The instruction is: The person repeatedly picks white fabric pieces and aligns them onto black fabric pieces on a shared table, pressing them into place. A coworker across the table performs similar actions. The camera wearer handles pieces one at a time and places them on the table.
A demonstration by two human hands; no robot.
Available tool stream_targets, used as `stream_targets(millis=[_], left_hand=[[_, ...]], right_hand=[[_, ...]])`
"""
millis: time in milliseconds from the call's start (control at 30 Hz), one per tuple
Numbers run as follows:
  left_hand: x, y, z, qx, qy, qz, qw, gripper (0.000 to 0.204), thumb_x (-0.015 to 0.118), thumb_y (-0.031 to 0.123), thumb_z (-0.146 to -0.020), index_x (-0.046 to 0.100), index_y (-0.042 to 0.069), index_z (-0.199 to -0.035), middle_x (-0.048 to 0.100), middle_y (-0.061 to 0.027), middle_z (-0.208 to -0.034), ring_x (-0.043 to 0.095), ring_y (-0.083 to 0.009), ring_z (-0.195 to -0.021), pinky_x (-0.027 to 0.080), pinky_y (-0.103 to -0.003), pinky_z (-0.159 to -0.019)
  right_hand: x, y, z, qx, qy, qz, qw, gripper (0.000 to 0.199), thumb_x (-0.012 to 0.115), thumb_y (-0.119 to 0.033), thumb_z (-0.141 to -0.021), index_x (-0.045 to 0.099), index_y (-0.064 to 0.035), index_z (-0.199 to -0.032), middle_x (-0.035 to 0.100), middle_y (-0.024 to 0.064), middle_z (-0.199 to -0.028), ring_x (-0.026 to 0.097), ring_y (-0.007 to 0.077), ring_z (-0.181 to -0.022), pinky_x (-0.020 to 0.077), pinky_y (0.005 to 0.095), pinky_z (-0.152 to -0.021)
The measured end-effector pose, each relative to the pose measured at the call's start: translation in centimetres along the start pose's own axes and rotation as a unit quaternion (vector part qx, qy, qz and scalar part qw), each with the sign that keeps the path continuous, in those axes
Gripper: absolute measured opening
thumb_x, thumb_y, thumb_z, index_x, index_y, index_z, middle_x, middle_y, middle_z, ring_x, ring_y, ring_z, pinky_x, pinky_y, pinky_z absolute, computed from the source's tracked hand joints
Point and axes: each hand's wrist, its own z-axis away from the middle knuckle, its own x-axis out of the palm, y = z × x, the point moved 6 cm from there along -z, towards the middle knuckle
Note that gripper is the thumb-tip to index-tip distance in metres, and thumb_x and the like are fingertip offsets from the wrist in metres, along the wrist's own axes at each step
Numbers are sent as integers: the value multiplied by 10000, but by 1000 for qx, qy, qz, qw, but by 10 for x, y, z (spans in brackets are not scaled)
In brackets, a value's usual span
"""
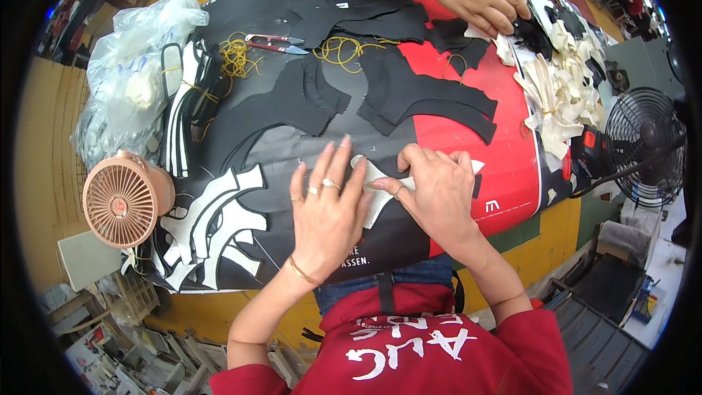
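Observation:
A small white cut fabric piece lies on the black and red table cover between my two hands. My left hand, with rings and a bracelet, is spread out flat with its fingertips at the piece's left edge. Thumb and fingers of my right hand are pinched at the piece's right side. Beyond my hands lie stacked black curved cut pieces and more black pieces. White pieces with black edges are heaped to the left of my left hand.
Back left are a plastic bag, a pink fan, yellow cord and thread snips. At the right stand cream fabric strips and a black fan. Another person's hands handle fabric at the far right.

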Motion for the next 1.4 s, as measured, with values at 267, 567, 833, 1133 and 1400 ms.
stream_targets(millis=[267,567,833,1133,1400], left_hand=[[30,20,16,57,-170,98,979,834,625,467,-918,305,48,-1564,207,-230,-1637,196,-366,-1529,158,-540,-1208],[30,24,17,88,-205,43,974,900,532,705,-881,346,155,-1569,169,-285,-1628,172,-438,-1515,125,-566,-1203],[29,26,14,81,-219,39,972,910,528,724,-872,362,153,-1560,188,-295,-1619,194,-435,-1509,113,-574,-1200],[25,54,5,13,-159,24,987,892,648,594,-870,390,15,-1498,185,-323,-1606,177,-474,-1502,114,-587,-1197],[54,79,6,94,-200,73,973,972,606,588,-896,266,-52,-1545,201,-237,-1638,218,-382,-1517,172,-523,-1209]], right_hand=[[-26,12,5,20,-68,-12,997,286,735,-371,-870,671,-93,-893,677,61,-719,638,236,-694,337,389,-736],[-33,54,13,138,-186,-108,967,400,742,-435,-864,739,-39,-807,641,126,-602,640,301,-588,452,413,-597],[-17,67,21,145,-141,-85,976,442,736,-486,-848,752,-44,-846,674,141,-638,672,327,-627,474,430,-652],[-21,57,25,138,-89,-39,986,395,793,-468,-798,722,-80,-799,671,93,-633,653,303,-586,474,429,-687],[-34,83,50,225,25,-98,969,403,856,-402,-756,713,-36,-844,665,112,-629,655,234,-561,460,361,-522]])
